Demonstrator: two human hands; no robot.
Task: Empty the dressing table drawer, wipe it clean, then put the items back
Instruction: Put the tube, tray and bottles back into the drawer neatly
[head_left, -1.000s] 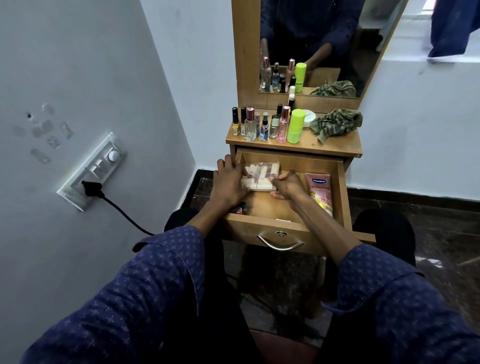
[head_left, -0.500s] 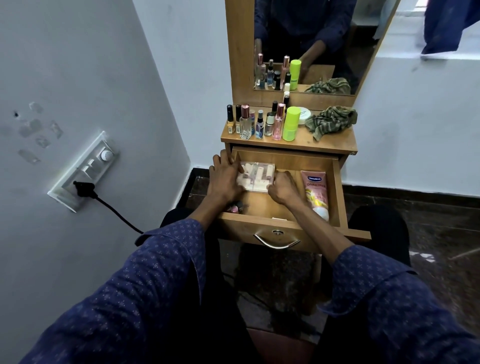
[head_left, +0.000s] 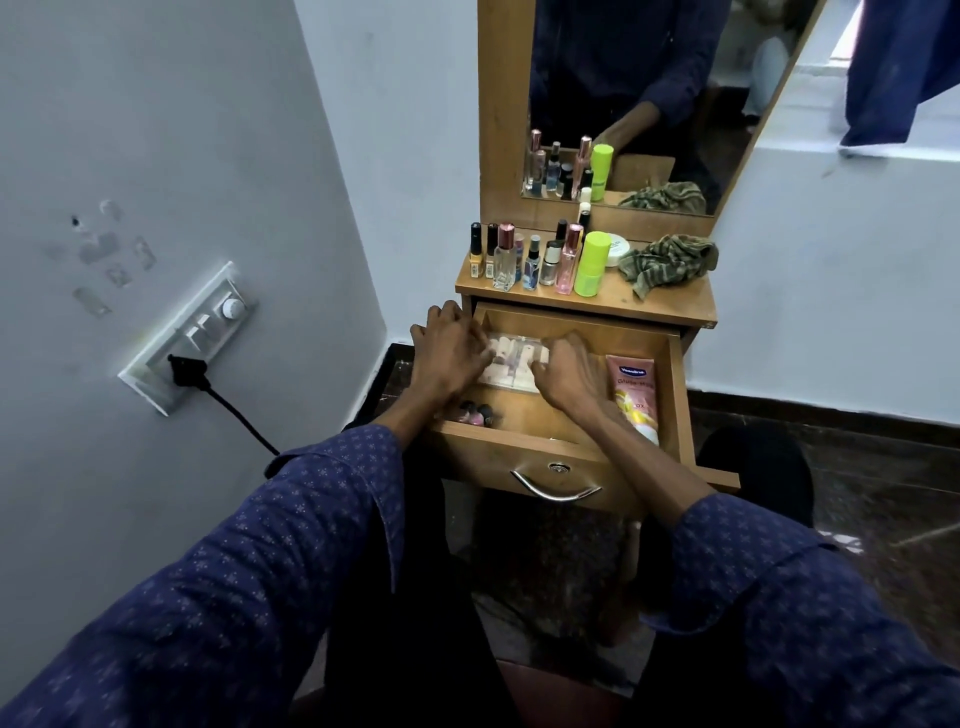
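Both hands farther back in the drawer (head_left: 675, 395) now, left hand (head_left: 447, 353) and right hand (head_left: 566, 371) grip pinching clear case (head_left: 511, 361) ends, long axis crosswise.

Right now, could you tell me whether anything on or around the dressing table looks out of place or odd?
Little stands out. The green striped cloth lies crumpled on the tabletop beside upright bottles, and bare patches mark the wall above the switch plate. Nothing appears spilled.

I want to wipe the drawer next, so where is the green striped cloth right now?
In the head view, the green striped cloth lies crumpled on the right end of the dressing table top, right of the lime-green bottle, just below the mirror.
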